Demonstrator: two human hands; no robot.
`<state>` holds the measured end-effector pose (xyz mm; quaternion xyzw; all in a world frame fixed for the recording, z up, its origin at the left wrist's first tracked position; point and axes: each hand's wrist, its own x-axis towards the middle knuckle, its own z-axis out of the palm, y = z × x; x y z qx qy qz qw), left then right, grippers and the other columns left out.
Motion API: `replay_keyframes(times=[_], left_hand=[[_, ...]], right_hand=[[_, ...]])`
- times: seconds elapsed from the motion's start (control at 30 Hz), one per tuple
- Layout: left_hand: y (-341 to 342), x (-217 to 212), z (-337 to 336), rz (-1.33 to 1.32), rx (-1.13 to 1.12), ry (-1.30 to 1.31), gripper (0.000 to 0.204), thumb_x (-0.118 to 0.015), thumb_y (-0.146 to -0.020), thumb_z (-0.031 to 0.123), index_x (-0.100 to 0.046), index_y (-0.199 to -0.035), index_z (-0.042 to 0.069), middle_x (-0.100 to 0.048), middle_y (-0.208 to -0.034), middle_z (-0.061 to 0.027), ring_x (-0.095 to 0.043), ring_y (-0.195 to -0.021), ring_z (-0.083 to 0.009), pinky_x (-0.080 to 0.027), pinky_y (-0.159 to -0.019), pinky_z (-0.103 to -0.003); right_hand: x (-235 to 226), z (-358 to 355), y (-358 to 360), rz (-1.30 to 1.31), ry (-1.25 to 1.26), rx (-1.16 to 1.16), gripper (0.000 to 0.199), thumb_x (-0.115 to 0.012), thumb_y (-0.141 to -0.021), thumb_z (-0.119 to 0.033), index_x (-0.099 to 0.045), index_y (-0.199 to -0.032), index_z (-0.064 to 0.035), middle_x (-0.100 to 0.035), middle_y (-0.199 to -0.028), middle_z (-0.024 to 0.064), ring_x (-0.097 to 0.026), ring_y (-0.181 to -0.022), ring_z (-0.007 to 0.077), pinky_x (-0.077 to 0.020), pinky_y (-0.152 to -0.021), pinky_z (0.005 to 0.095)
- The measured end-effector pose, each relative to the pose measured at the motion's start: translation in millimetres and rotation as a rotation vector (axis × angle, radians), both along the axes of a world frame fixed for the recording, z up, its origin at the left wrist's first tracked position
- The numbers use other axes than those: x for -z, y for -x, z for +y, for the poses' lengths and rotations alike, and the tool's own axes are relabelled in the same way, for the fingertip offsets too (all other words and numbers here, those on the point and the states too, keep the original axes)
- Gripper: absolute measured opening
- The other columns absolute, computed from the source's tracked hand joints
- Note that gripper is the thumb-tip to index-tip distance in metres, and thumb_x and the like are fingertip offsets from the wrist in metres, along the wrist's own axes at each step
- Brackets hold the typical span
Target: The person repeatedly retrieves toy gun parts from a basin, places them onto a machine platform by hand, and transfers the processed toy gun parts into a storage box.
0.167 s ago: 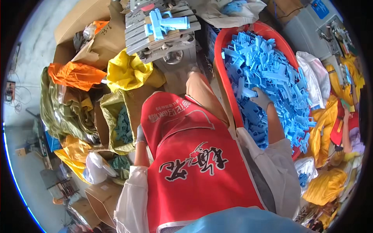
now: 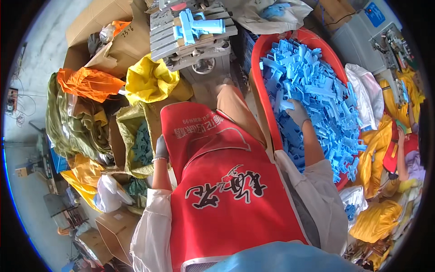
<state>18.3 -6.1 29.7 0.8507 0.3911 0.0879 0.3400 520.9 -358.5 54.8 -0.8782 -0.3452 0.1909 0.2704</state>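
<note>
My right hand (image 2: pixel 298 114), in a grey glove, is in the red tub (image 2: pixel 257 68) over a heap of blue plastic toy-pistol parts (image 2: pixel 312 81). Its fingers are closed on one blue toy-pistol part (image 2: pixel 285 105). My left hand (image 2: pixel 161 148), also gloved, hangs beside the red apron (image 2: pixel 213 167) near my left thigh; its fingers are partly hidden, and I see nothing in it. Ahead, a blue toy pistol (image 2: pixel 199 27) lies on its side on a small block on the slotted metal machine table (image 2: pixel 163 43), apart from both hands.
An open sack (image 2: pixel 129 122) with darker bluish parts stands on the left, behind it a yellow bag (image 2: pixel 152 81) and a cardboard box (image 2: pixel 122 50). White sacks (image 2: pixel 362 90) lie right of the tub. Another person's arm (image 2: pixel 401 152) shows at far right.
My right hand has shifted slightly left and away from me with the toy-pistol part. My left hand has risen a little along the apron's edge.
</note>
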Motion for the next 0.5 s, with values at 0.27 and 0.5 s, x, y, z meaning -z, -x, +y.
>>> replay_keyframes(times=[0.27, 0.5], left_hand=[[12, -63, -4, 0.108, -0.12, -0.094, 0.028, -0.052, -0.087, 0.02, -0.063, -0.105, 0.001, -0.065, -0.1, -0.0216, -0.062, -0.093, -0.0379, -0.049, -0.081, -0.043], [13, -95, 5, 0.141, -0.237, -0.149, 0.032, -0.051, -0.091, 0.023, -0.062, -0.111, 0.001, -0.065, -0.105, -0.0203, -0.063, -0.097, -0.0338, -0.05, -0.084, -0.039]], right_hand=[[-94, -21, 5, -0.199, 0.155, 0.048, 0.046, -0.064, -0.077, -0.013, -0.057, -0.121, -0.004, -0.058, -0.117, 0.0182, -0.057, -0.109, 0.0341, -0.0458, -0.092, 0.0385], [-93, -2, 74, -0.02, -0.272, 0.163, 0.051, -0.057, -0.084, -0.004, -0.047, -0.134, -0.0029, -0.051, -0.083, 0.0009, -0.052, -0.072, 0.0104, -0.043, -0.067, 0.023]])
